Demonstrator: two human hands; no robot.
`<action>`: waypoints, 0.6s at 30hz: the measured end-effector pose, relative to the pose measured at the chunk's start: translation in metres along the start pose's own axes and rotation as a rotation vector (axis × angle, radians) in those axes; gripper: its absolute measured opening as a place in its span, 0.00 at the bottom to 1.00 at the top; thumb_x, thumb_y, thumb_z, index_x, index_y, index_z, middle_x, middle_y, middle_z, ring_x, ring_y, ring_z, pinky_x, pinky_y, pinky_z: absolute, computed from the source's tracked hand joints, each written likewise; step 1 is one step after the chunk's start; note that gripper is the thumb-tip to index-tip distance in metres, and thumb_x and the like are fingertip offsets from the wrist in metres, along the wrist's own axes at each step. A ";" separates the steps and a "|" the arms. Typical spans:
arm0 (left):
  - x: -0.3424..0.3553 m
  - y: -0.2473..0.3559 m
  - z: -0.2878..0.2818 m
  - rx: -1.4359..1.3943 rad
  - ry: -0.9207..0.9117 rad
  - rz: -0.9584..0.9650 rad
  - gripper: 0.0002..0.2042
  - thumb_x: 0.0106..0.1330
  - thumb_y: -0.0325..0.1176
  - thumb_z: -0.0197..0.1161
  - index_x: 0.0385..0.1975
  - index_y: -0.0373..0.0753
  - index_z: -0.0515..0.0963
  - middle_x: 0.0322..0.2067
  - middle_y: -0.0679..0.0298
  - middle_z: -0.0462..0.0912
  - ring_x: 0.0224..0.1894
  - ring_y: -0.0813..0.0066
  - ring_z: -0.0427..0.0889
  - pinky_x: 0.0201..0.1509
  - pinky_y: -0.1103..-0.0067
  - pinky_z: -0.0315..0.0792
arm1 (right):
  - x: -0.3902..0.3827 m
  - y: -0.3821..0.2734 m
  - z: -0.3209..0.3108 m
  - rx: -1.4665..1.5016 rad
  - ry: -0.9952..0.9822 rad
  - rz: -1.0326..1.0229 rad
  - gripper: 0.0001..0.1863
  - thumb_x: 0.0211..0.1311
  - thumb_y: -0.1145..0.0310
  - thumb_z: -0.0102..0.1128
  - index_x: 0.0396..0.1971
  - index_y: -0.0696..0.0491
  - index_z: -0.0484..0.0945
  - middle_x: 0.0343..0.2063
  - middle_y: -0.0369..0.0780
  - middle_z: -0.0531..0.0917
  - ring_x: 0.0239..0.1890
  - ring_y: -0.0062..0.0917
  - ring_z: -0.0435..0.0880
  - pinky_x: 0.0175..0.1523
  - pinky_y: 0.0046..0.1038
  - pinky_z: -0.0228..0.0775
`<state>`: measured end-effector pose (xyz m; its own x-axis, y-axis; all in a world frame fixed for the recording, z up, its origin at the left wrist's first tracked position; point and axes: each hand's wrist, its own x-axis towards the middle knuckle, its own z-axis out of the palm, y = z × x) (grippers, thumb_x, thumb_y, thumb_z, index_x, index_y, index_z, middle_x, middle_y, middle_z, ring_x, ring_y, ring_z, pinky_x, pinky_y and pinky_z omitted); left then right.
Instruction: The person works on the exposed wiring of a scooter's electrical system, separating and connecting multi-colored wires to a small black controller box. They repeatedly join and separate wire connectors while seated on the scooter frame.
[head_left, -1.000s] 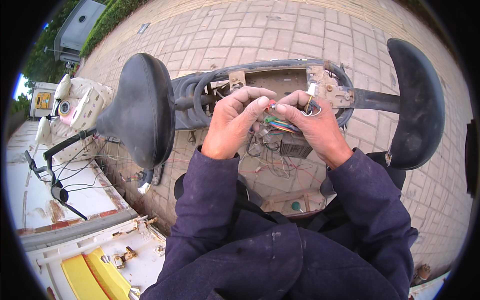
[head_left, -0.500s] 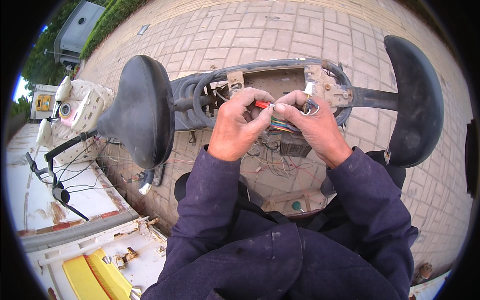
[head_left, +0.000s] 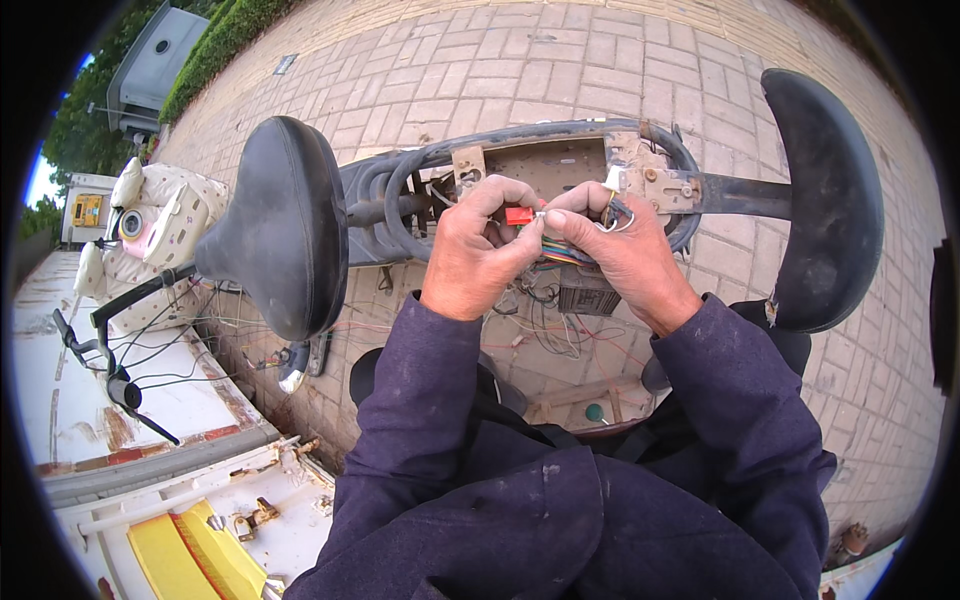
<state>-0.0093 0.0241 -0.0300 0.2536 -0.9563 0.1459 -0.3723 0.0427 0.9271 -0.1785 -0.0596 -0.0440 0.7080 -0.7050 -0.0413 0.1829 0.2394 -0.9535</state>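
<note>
My left hand (head_left: pixel 462 252) is closed, pinching a small red plastic connector (head_left: pixel 518 216) between thumb and fingers. Facing it, my right hand (head_left: pixel 637 258) grips thin wires (head_left: pixel 622 214), one light-coloured tip of which meets or nearly meets the connector. Whether that tip has entered it, I cannot tell. A white plug (head_left: pixel 613 181) sticks up by the right fingers. Just beneath both hands runs a bundle of multicoloured wires (head_left: pixel 566 252), partly hidden. All this is above the black tubular frame (head_left: pixel 560 127) of a stripped scooter, with its open compartment (head_left: pixel 545 163) behind my fingers.
A black saddle (head_left: pixel 275 230) stands at left, a curved black backrest (head_left: pixel 830 205) at right. A dark box (head_left: pixel 588 293) and loose wires (head_left: pixel 560 340) lie below on the paving. Further left are handlebars (head_left: pixel 110 365), a patterned child seat (head_left: pixel 165 230) and a yellow sheet (head_left: pixel 185 555).
The red connector has turned slightly in my left fingers and shows a broader face now. Both hands stay almost in place, still together.
</note>
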 end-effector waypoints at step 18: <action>0.002 0.000 0.004 -0.006 0.035 0.026 0.07 0.61 0.21 0.65 0.37 0.36 0.78 0.27 0.73 0.75 0.23 0.93 0.67 0.26 0.89 0.63 | 0.000 0.001 -0.002 0.018 -0.007 0.011 0.10 0.69 0.67 0.63 0.39 0.59 0.83 0.34 0.35 0.85 0.37 0.14 0.81 0.44 0.20 0.75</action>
<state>-0.0123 0.0214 -0.0311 0.2748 -0.9441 0.1820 -0.3738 0.0694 0.9249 -0.1796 -0.0602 -0.0457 0.7150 -0.6974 -0.0498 0.1872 0.2596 -0.9474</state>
